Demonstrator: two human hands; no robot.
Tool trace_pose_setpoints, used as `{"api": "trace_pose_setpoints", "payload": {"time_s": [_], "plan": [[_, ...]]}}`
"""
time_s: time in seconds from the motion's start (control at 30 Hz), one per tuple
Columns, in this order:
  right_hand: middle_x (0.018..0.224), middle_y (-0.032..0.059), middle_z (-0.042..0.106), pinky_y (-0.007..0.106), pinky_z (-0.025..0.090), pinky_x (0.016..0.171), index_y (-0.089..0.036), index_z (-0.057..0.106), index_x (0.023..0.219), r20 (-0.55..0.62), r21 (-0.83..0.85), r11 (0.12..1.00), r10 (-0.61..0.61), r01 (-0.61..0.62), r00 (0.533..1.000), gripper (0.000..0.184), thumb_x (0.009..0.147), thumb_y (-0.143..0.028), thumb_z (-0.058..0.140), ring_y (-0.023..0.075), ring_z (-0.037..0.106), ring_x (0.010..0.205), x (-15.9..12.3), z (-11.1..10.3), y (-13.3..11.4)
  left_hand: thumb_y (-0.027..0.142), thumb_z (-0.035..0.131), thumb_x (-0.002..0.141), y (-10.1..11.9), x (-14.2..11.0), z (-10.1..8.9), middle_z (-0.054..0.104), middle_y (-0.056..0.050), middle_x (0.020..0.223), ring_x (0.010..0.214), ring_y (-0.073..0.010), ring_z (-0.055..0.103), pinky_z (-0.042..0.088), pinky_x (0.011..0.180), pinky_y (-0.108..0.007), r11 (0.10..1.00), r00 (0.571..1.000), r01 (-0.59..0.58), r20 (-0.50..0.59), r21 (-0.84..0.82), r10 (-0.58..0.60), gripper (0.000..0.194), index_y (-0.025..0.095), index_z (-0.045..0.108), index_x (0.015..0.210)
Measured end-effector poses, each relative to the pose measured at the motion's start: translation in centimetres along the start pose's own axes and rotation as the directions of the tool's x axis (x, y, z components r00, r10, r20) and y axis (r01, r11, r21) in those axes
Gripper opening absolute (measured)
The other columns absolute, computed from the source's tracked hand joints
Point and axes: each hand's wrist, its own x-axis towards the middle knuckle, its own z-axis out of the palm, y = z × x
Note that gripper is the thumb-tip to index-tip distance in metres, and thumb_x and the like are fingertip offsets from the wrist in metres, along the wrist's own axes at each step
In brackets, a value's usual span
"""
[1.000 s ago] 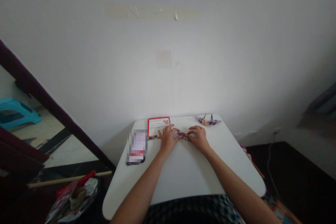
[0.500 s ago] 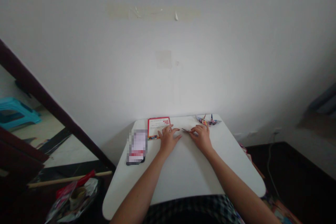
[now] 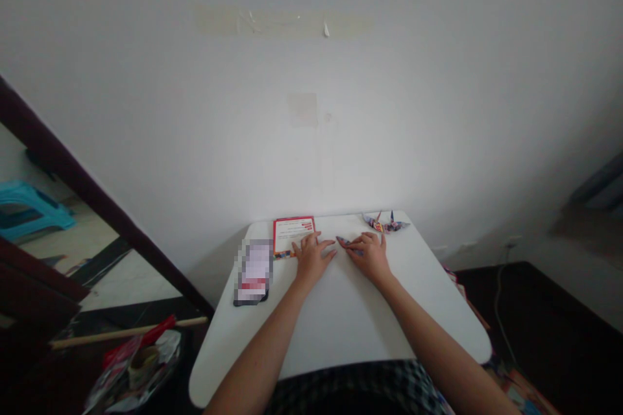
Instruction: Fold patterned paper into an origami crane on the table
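Pinched in the fingers of my right hand (image 3: 368, 255) is a small piece of folded paper (image 3: 342, 242), dark and pointed at its left end; the rest of it is hidden by the fingers. My left hand (image 3: 312, 255) has its fingers spread and holds nothing. It lies over the lower right corner of a red-bordered printed card (image 3: 292, 231), with thumb and forefinger a short gap away from the paper. Behind my right hand, folded paper cranes (image 3: 387, 225) in printed paper stand at the back of the white table (image 3: 345, 324).
A phone (image 3: 254, 272) with a blurred screen lies at the table's left. The wall (image 3: 311, 162) rises right behind the table. On the floor at left is a bag-lined bin (image 3: 141, 369) with a wooden stick (image 3: 87, 336) beside it. A blue stool (image 3: 34, 207) appears farther left.
My right hand has turned the folded paper, so a broader side of its tip shows instead of a thin edge. My left hand has barely moved.
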Motion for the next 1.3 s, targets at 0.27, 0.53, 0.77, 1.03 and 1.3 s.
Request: {"api": "trace_pose_setpoints", "payload": {"time_s": [0.27,0.53,0.77,1.03,1.3], "plan": [[0.105,0.0028,0.069,0.065,0.02,0.107,-0.04,0.074,0.099,0.094,0.002,0.999,-0.054,0.054,0.994,0.018,0.088,-0.033,0.062,0.0277,0.047,0.119,0.0,0.9,-0.1,0.048,0.06,0.086,0.0,0.0,0.1,0.053,-0.002,0.137,0.13,-0.0307,0.041,0.014,0.111,-0.071,1.0,0.999,-0.007,0.033,0.023,0.006,0.023,0.044,0.073,0.105],[0.102,0.0025,0.069,0.054,0.025,0.105,-0.038,0.075,0.096,0.088,0.006,0.999,-0.033,0.032,0.996,0.016,0.087,-0.033,0.064,0.0262,0.049,0.114,0.1,1.1,-0.1,0.053,0.062,0.083,0.2,0.1,0.5,0.055,-0.001,0.137,0.13,-0.0325,0.039,0.011,0.109,-0.076,0.998,1.0,-0.024,0.019,0.057,0.023,0.022,0.041,0.074,0.097],[0.113,0.004,0.062,0.045,0.029,0.102,-0.037,0.075,0.096,0.036,-0.032,0.999,0.007,-0.006,0.999,0.017,0.08,-0.037,0.071,0.0266,0.045,0.117,0.2,1.1,-0.4,0.053,0.064,0.081,0.6,0.4,0.4,0.054,0.0,0.139,0.13,-0.0334,0.038,0.012,0.106,-0.078,0.995,0.999,-0.022,0.028,0.095,0.02,0.022,0.04,0.073,0.097],[0.12,0.0041,0.059,0.047,0.027,0.104,-0.036,0.075,0.095,0.058,-0.037,0.998,0.061,-0.059,0.996,0.02,0.076,-0.038,0.075,0.0277,0.043,0.121,0.9,1.6,-0.3,0.043,0.063,0.084,1.2,0.2,0.3,0.052,-0.001,0.141,0.132,-0.0321,0.038,0.013,0.107,-0.077,0.992,0.998,-0.062,0.025,0.111,0.06,0.02,0.038,0.069,0.103],[0.122,0.0037,0.059,0.047,0.026,0.107,-0.032,0.074,0.092,0.038,0.015,0.999,0.029,-0.03,0.999,0.012,0.081,-0.033,0.069,0.0265,0.044,0.121,0.1,1.3,-0.5,0.043,0.064,0.084,0.7,0.1,0.4,0.05,0.001,0.144,0.134,-0.0314,0.036,0.014,0.108,-0.075,0.996,0.995,-0.075,0.078,0.056,0.07,0.018,0.038,0.07,0.1]]}}
